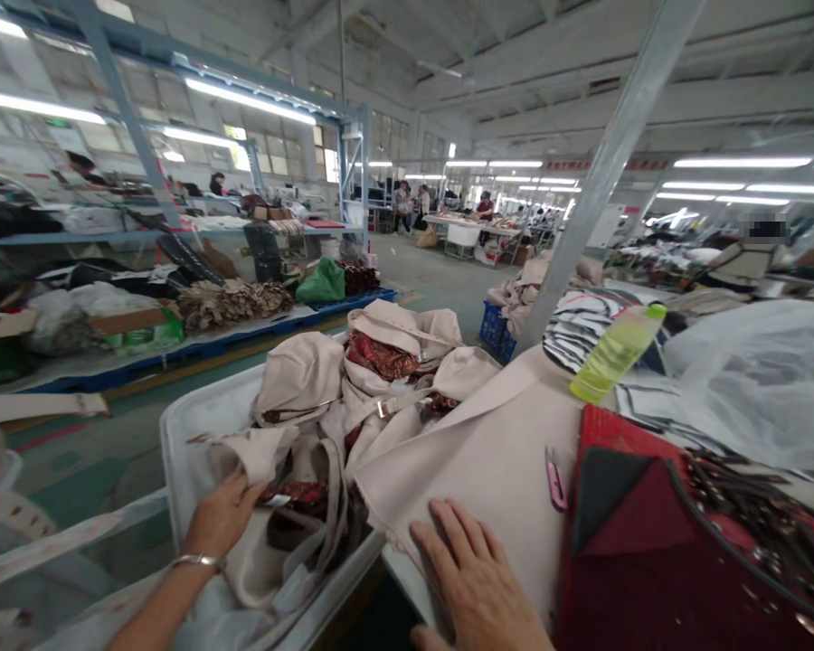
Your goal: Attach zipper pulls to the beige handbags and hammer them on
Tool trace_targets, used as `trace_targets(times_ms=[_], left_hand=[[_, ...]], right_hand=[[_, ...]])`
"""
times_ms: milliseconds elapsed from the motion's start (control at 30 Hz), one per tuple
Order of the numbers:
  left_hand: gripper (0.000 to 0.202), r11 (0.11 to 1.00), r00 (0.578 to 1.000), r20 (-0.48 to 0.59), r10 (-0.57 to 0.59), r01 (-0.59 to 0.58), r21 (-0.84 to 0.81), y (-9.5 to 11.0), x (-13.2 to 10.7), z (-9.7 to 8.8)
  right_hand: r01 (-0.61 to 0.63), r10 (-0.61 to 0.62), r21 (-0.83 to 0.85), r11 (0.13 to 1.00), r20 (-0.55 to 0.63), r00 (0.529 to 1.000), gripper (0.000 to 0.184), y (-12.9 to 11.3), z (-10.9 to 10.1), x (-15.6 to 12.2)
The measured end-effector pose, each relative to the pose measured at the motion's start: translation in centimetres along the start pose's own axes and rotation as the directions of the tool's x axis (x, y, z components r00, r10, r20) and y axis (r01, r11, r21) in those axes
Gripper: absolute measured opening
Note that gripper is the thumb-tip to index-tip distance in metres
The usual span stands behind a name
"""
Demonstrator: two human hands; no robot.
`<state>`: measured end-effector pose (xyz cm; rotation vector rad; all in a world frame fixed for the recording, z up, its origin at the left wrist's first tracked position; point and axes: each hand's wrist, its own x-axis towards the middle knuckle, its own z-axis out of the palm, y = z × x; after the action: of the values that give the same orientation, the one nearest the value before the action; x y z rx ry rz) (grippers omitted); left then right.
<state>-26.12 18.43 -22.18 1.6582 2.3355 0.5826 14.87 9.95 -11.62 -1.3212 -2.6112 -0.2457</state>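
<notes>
Head view shows the left hand (222,515) pinching a pale-beige leather-like bag (263,452) inside a white plastic bin (182,434), lower left, while the right hand (478,579), lower centre, lies spread on a smooth beige sheet (495,443), apparently steadying it.

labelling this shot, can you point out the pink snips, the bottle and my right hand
Pink snips (553,479): head view, on the pink handle.
Bottle (614,356): head view, on the middle of its side.
Right hand (477,571): head view, on the back of the hand.
</notes>
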Motion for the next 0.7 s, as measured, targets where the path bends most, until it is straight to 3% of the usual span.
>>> trace_targets(times_ms=[133, 233, 300, 400, 467, 567, 600, 700], left_hand=[[0.018, 0.993, 0.992, -0.050, -0.112, 0.111, -0.032, 0.1, -0.5, 0.0], [0.015, 0.982, 0.980, -0.095, -0.176, 0.169, -0.080, 1.3, 2.0, 0.1], [0.022, 0.978, 0.975, -0.124, -0.182, 0.167, -0.126, 2.8, 4.1, 0.1], [0.030, 0.972, 0.981, -0.133, -0.140, 0.110, -0.207, 5.0, 6.7, 0.4], [0.028, 0.959, 0.983, -0.111, -0.143, 0.110, -0.263, 5.7, 7.8, 1.0], [0.027, 0.905, 0.957, -0.055, -0.286, 0.250, -0.344, 4.4, 9.3, 2.4], [0.027, 0.872, 0.935, -0.031, -0.354, 0.318, -0.372, 3.4, 9.7, 2.8], [0.024, 0.744, 0.850, 0.029, -0.526, 0.476, -0.469, -0.1, 11.2, 4.1]], right_hand=[[0.055, -0.070, -0.126, 0.990, -0.121, 0.990, 0.071, 0.5, 1.3, -0.3], [0.103, -0.159, -0.246, 0.964, -0.219, 0.963, 0.046, 1.2, 2.9, -0.6], [0.069, -0.142, -0.274, 0.959, -0.257, 0.956, 0.035, 1.4, 3.3, -0.4], [0.081, -0.137, -0.221, 0.972, -0.249, 0.959, 0.028, 1.0, 2.6, 1.8], [0.161, -0.194, -0.166, 0.973, -0.204, 0.960, 0.037, 0.5, 1.6, 4.2], [0.211, -0.220, -0.071, 0.975, -0.158, 0.963, 0.066, -0.4, 1.5, 7.8], [0.224, -0.232, -0.062, 0.972, -0.161, 0.959, 0.065, -0.5, 2.0, 8.6], [0.295, -0.319, -0.139, 0.945, -0.203, 0.926, 0.040, -0.1, 4.5, 9.4]])
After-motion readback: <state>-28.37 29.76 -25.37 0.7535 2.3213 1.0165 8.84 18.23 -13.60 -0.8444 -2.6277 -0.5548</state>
